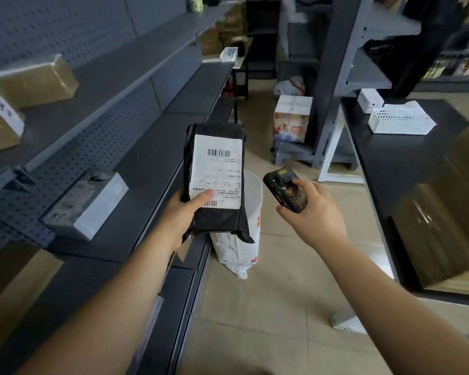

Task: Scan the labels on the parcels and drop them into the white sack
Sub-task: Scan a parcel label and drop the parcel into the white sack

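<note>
Left hand (183, 212) grips the black poly-mailer parcel (215, 182) by its lower edge above the white sack (245, 239); right hand (313, 209) clasps the handheld scanner (286, 189). Parcel looks light, soft, slippery.

A black parcel (214, 182) bearing a white label (217, 169) with black barcodes sits in the left hand (184, 212). The right hand (314, 209) grips a black scanner (284, 189). Below the hands stands a white sack (241, 234) with orange-red print.
</note>
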